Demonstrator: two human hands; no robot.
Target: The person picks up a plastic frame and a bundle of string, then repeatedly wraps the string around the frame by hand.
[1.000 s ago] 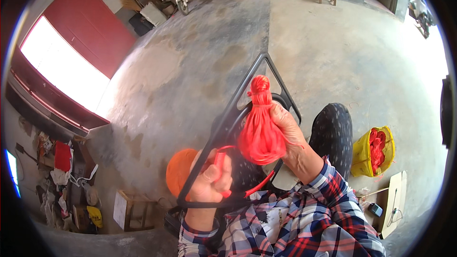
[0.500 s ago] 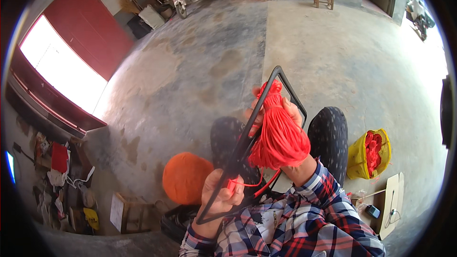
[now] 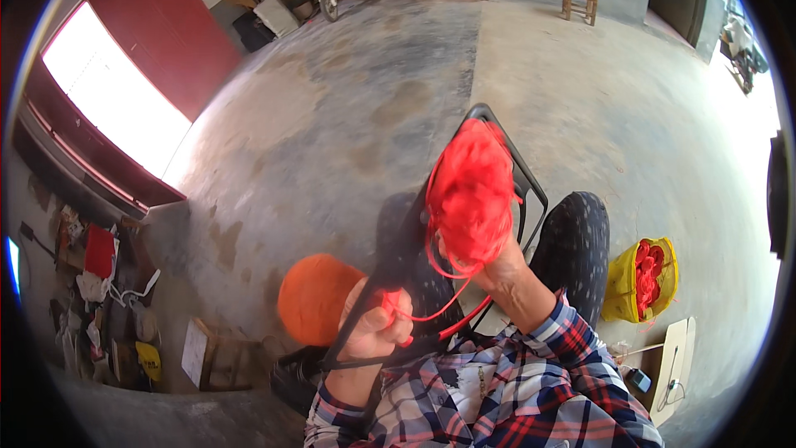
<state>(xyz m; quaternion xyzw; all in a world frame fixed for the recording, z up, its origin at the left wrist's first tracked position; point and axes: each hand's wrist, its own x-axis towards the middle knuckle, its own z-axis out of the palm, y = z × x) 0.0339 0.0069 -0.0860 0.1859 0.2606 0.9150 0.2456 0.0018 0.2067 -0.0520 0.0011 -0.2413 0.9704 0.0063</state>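
Note:
My left hand [image 3: 377, 323] is closed around red cord against the lower left bar of a black metal frame [image 3: 528, 174]. The frame stands slanted between my knees. My right hand [image 3: 497, 270] holds a thick bundle of red cord [image 3: 473, 191] at the frame's upper part. The bundle is smeared by motion and hides most of that hand's fingers. A loose strand loops down from it toward my left hand. Another red length crosses the frame's lower part, over my lap.
An orange round cushion-like thing [image 3: 319, 299] sits beside my left knee. At the right stands a yellow bag [image 3: 618, 286] with red cord inside. A small wooden stool [image 3: 579, 4] stands far off. Lower left are a wooden stool [image 3: 199, 357] and piled clutter.
My right hand has swung the red bundle upward, so its hanging strands now cover the frame's top. My left hand keeps its hold, slightly higher. The view has shifted a little.

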